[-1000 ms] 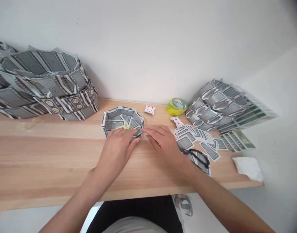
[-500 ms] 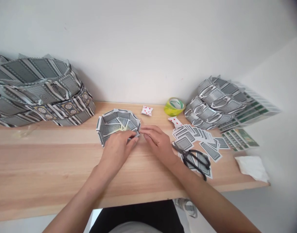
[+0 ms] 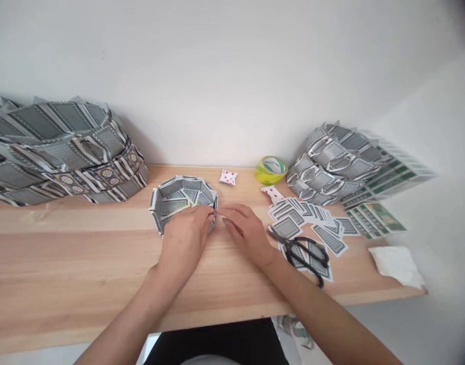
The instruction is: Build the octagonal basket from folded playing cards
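While your left hand and right hand pinch card bowl rim, uneven squeeze risks buckling folded wall.

Scissors on loose cards; tape roll, card-basket stacks, tissue.

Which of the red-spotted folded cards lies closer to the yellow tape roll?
The folded card at the back edge of the spread of loose cards, just in front of the tape roll. The other card lies farther left, behind the card bowl.
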Motion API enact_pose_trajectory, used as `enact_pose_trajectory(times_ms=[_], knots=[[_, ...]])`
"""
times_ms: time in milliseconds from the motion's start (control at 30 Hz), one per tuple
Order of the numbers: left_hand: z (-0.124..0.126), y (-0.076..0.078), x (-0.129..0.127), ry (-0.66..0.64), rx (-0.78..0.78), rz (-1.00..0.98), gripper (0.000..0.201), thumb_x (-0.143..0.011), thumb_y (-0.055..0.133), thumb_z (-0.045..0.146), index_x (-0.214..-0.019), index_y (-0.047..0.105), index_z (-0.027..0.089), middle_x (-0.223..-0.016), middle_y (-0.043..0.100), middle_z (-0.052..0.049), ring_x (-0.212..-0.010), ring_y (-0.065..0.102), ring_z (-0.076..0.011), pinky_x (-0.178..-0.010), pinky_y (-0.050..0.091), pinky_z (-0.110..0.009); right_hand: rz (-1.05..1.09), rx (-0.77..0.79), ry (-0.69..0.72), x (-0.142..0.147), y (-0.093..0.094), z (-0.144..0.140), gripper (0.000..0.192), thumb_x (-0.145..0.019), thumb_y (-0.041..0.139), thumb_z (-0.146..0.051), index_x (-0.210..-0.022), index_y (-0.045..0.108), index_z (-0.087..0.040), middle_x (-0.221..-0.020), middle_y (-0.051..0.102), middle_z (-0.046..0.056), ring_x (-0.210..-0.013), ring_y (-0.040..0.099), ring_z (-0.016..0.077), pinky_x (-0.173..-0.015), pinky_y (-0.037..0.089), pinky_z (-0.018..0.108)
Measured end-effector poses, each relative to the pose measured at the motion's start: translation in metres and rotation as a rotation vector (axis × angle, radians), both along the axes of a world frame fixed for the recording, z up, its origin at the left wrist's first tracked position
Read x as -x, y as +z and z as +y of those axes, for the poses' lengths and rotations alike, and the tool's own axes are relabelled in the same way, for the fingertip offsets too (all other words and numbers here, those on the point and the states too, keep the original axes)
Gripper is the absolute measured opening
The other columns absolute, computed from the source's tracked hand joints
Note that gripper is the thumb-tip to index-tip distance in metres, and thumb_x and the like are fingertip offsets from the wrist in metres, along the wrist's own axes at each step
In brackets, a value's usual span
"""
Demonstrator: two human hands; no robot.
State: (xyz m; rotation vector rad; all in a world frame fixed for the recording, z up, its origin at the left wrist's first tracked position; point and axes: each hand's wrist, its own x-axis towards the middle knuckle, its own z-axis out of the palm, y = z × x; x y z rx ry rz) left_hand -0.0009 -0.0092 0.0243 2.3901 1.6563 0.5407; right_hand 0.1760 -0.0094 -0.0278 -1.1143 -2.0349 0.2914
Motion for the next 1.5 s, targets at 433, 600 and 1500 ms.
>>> enact_pose_trajectory(times_ms=[433,600,1500], knots=[[0.002,-0.006,-0.007,0.001,0.011,-0.071,0.022,-0.091,0.046,0.018,-0.098,0.067,0.019,-0.097,0.073,-0.006,-0.087,0.068,-0.0226,-0.072,0.047,-0.031,0.082,0.078,-0.027,0.004,0.002,-0.003,0.03,-0.093,0.047,-0.014,-0.118,0.058,-0.024,-0.115,0.066,0.006,-0.109,0.056,0.0201,-0.095,0.045,0.036],[0.005,-0.007,-0.003,-0.03,0.054,-0.169,0.02,-0.091,0.047,0.019,-0.102,0.064,0.02,-0.098,0.073,-0.004,-0.088,0.067,-0.0214,-0.074,0.047,-0.03,0.107,0.08,-0.035,0.004,0.002,-0.002,0.029,-0.092,0.048,-0.014,-0.118,0.057,-0.022,-0.114,0.065,0.006,-0.109,0.056,0.0195,-0.095,0.045,0.035],[-0.004,-0.003,-0.006,-0.084,-0.179,-0.042,0.021,-0.092,0.047,0.018,-0.104,0.065,0.016,-0.101,0.071,-0.009,-0.094,0.064,-0.0248,-0.079,0.049,-0.036,0.095,0.062,-0.04,0.001,0.001,0.001,0.028,-0.094,0.044,-0.015,-0.115,0.061,-0.023,-0.109,0.066,0.006,-0.104,0.058,0.0197,-0.092,0.046,0.036]])
